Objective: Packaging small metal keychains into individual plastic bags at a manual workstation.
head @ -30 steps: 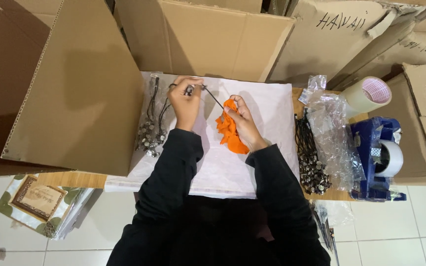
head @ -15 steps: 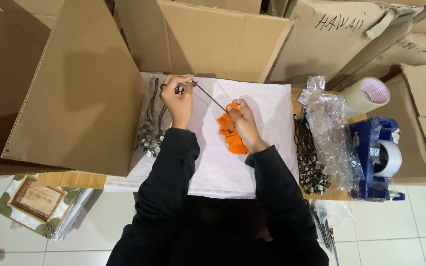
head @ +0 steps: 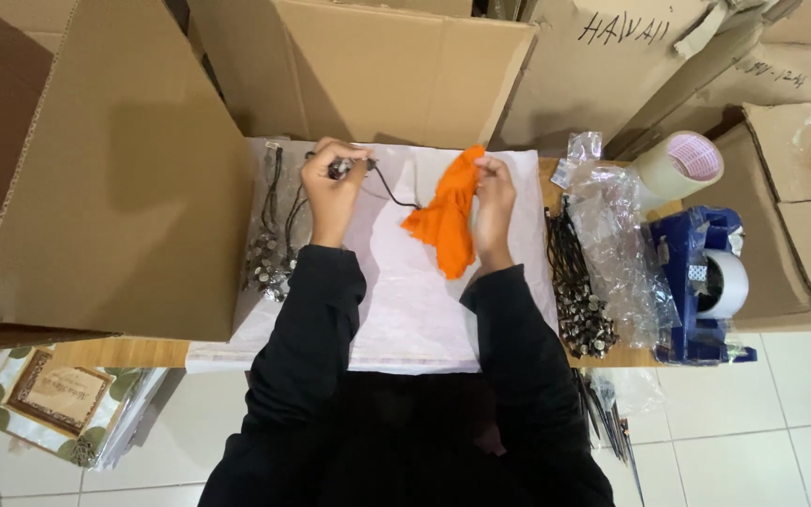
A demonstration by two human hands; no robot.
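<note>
Sleeves: black (head: 312, 319), reaching from the near edge of the table up over the white sheet (head: 405, 310).
Sheet: white, spread over the middle of the table (head: 124, 352), its near edge hanging just past the table's front.
Left hand: left hand (head: 333, 192) at the far left part of the sheet, fingers closed on a small dark metal piece at one end of a thin black cord (head: 391, 191).
Cord: runs from that hand rightward across the sheet to the orange cloth (head: 448, 221).
Right hand: right hand (head: 494, 202) at the far middle of the sheet, fingers pinched shut on the top of the orange cloth, which hangs down beside the palm.
Left edge: bunch of black cords with metal charms (head: 269, 258) lying just beside the left forearm.
Right edge: second bunch of corded charms (head: 579, 300), clear plastic bags (head: 617, 235), a blue tape dispenser (head: 701, 282).
Far right corner: roll of tape (head: 682, 164).
Beyond: brown cardboard boxes (head: 368, 75) standing along the far edge.
</note>
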